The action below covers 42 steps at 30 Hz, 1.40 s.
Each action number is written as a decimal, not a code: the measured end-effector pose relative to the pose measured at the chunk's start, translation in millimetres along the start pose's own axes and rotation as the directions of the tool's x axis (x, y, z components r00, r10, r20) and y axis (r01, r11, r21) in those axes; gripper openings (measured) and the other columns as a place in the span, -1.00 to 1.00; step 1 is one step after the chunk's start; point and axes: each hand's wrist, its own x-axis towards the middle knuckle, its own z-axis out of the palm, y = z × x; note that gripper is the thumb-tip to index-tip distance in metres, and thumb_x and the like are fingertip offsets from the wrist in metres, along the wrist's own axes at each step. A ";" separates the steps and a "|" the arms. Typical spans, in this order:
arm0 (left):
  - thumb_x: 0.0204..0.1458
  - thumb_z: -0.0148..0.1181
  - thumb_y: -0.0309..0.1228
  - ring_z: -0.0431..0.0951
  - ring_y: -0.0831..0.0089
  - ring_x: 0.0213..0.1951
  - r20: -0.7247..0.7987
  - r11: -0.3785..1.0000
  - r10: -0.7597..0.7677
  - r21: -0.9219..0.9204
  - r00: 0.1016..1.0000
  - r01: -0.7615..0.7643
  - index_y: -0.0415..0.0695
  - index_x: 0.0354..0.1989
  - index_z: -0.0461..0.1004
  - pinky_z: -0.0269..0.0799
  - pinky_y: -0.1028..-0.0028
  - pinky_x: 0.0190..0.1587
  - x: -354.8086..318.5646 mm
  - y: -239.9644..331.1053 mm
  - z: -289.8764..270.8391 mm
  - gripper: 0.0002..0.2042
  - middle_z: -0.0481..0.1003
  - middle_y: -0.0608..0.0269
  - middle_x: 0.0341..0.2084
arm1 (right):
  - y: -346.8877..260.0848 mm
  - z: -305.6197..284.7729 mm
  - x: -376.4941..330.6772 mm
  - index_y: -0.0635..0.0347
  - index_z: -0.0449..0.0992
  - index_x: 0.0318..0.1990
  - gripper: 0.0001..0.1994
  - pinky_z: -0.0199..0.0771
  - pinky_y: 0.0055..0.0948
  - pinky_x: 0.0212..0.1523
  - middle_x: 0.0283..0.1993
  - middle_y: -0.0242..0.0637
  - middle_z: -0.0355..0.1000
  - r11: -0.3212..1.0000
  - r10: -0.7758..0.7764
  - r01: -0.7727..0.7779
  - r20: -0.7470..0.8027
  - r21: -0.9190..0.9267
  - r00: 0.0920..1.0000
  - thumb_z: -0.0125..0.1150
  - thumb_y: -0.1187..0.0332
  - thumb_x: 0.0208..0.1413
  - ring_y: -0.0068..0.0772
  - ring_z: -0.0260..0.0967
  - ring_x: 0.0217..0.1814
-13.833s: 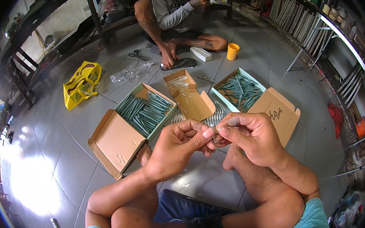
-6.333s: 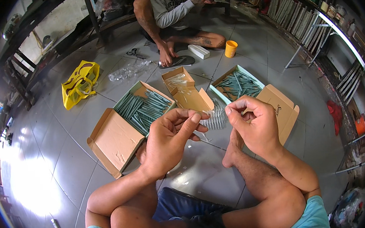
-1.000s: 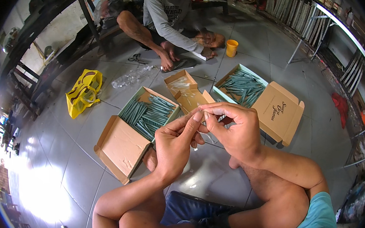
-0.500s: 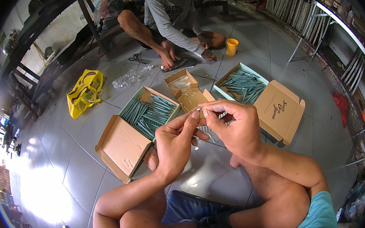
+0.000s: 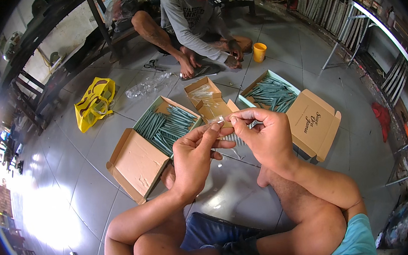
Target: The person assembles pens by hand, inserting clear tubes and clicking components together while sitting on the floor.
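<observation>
In front of me my left hand (image 5: 192, 155) pinches a small whitish, clear piece (image 5: 221, 120) between thumb and index finger. Close beside it is my right hand (image 5: 269, 139), its thumb and index finger pressed together; what they hold, if anything, is too small to tell. Beyond my left hand lies an open box (image 5: 136, 162) full of slim dark-green sticks (image 5: 165, 126), perhaps pens. A second open box (image 5: 314, 122) with similar green sticks (image 5: 273, 94) stands past my right hand. Between them, a small cardboard box (image 5: 216, 111) holds thin clear pieces (image 5: 203, 92). My fingers partly hide a ribbed pale item (image 5: 236, 139) on the floor.
Across from me a person in a grey sweatshirt (image 5: 190, 22) sits on the tiled floor beside a yellow cup (image 5: 259, 52). A yellow bag (image 5: 96, 103) and crumpled clear plastic (image 5: 147, 85) lie to the left. Shelving (image 5: 368, 8) lines the right side.
My fingertips have moved slightly apart, showing more of the small clear piece in my left hand. The other person's hands have come together near the floor.
</observation>
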 end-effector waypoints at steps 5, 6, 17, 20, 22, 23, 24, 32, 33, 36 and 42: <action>0.25 0.09 -0.30 0.64 0.45 -0.32 0.014 0.999 -0.031 -0.025 0.999 0.031 -0.28 0.00 0.50 0.41 0.62 -0.42 0.1 0.8 -0.2 -0.69 0.61 0.13 -0.21 | 4.4 -1.2 0.2 0.41 0.59 -0.20 -0.81 0.50 -0.62 -0.40 -0.38 -0.22 0.58 1.000 0.003 -0.003 -0.024 0.004 1.000 0.24 0.43 0.15 -0.60 0.51 -0.37; 0.24 0.09 -0.30 0.63 0.46 -0.32 0.015 0.999 -0.036 -0.032 0.999 0.036 -0.28 0.00 0.50 0.41 0.62 -0.42 -0.1 1.0 0.0 -0.69 0.61 0.12 -0.21 | 4.5 -1.8 0.3 0.41 0.59 -0.20 -0.81 0.50 -0.62 -0.40 -0.39 -0.23 0.58 1.000 0.004 -0.004 -0.025 0.008 1.000 0.24 0.43 0.15 -0.60 0.51 -0.37; 0.22 0.11 -0.29 0.61 0.50 -0.37 0.013 0.997 -0.068 -0.036 0.998 0.068 -0.26 -0.08 0.54 0.40 0.62 -0.43 -0.2 1.8 -1.6 -0.72 0.61 0.14 -0.27 | 7.1 -7.0 3.8 0.36 0.63 -0.22 -0.88 0.28 -0.73 -0.55 -0.46 -0.41 0.52 0.999 0.025 -0.027 -0.063 -0.028 0.998 0.25 0.51 0.13 -0.80 0.28 -0.51; 0.22 0.12 -0.28 0.61 0.51 -0.38 0.014 0.997 -0.071 -0.037 0.997 0.072 -0.26 -0.09 0.55 0.40 0.63 -0.44 -1.0 1.9 -1.8 -0.72 0.61 0.15 -0.28 | 5.3 -10.3 4.5 0.39 0.62 -0.22 -0.80 0.46 -0.58 -0.38 -0.42 -0.22 0.58 0.997 0.080 -0.080 -0.044 -0.016 0.996 0.27 0.40 0.10 -0.59 0.50 -0.39; 0.22 0.13 -0.28 0.60 0.52 -0.39 0.017 0.996 -0.078 -0.035 0.997 0.079 -0.26 -0.09 0.55 0.40 0.63 -0.44 -1.6 2.7 -2.3 -0.72 0.61 0.15 -0.29 | 6.7 -11.0 5.2 0.39 0.62 -0.24 -0.81 0.46 -0.57 -0.37 -0.42 -0.22 0.58 0.996 0.082 -0.083 -0.052 -0.022 0.995 0.27 0.41 0.09 -0.58 0.50 -0.39; 0.22 0.13 -0.28 0.60 0.52 -0.39 0.024 0.996 -0.079 -0.036 0.997 0.079 -0.26 -0.09 0.55 0.40 0.63 -0.44 -1.7 2.5 -2.6 -0.72 0.61 0.15 -0.29 | 7.8 -11.3 5.6 0.39 0.62 -0.24 -0.81 0.46 -0.56 -0.37 -0.42 -0.21 0.59 0.996 0.083 -0.085 -0.057 -0.025 0.995 0.27 0.41 0.09 -0.58 0.51 -0.39; 0.22 0.13 -0.28 0.60 0.52 -0.39 0.031 0.996 -0.079 -0.036 0.996 0.080 -0.27 -0.10 0.55 0.40 0.63 -0.44 -1.8 2.1 -3.0 -0.72 0.61 0.15 -0.29 | 10.2 -11.3 6.2 0.39 0.62 -0.25 -0.81 0.46 -0.56 -0.37 -0.42 -0.21 0.59 0.998 0.060 -0.062 -0.066 -0.023 0.996 0.27 0.42 0.08 -0.58 0.51 -0.39; 0.21 0.10 -0.27 0.56 0.52 -0.40 0.031 0.995 -0.097 -0.024 0.995 0.098 -0.28 -0.10 0.52 0.36 0.59 -0.40 -3.6 4.6 -1.1 -0.70 0.60 0.15 -0.31 | 11.2 -13.0 6.9 0.38 0.63 -0.28 -0.83 0.47 -0.55 -0.32 -0.42 -0.20 0.59 0.999 0.035 -0.037 -0.095 -0.022 0.995 0.28 0.43 0.06 -0.57 0.51 -0.39; 0.21 0.10 -0.27 0.56 0.52 -0.40 0.032 0.995 -0.099 -0.025 0.995 0.100 -0.28 -0.10 0.52 0.36 0.59 -0.40 -3.4 4.3 -1.3 -0.70 0.60 0.16 -0.32 | 12.3 -13.6 7.4 0.38 0.63 -0.28 -0.84 0.47 -0.55 -0.32 -0.42 -0.21 0.59 0.999 0.034 -0.036 -0.097 -0.020 0.995 0.28 0.43 0.06 -0.57 0.51 -0.38; 0.21 0.10 -0.27 0.56 0.52 -0.41 0.032 0.994 -0.104 -0.021 0.994 0.105 -0.28 -0.10 0.52 0.36 0.59 -0.40 -3.1 4.4 -0.2 -0.70 0.60 0.16 -0.32 | 15.4 -15.8 8.2 0.37 0.63 -0.28 -0.84 0.47 -0.55 -0.31 -0.41 -0.21 0.59 0.999 0.033 -0.034 -0.105 -0.013 0.994 0.28 0.44 0.05 -0.57 0.51 -0.38; 0.20 0.11 -0.27 0.55 0.53 -0.41 0.028 0.994 -0.107 -0.021 0.994 0.108 -0.28 -0.11 0.52 0.36 0.60 -0.41 -3.2 4.0 -0.6 -0.70 0.60 0.15 -0.33 | 17.2 -17.6 8.6 0.37 0.62 -0.26 -0.85 0.48 -0.59 -0.35 -0.37 -0.24 0.60 0.999 0.049 -0.051 -0.091 -0.016 0.995 0.26 0.45 0.09 -0.62 0.48 -0.38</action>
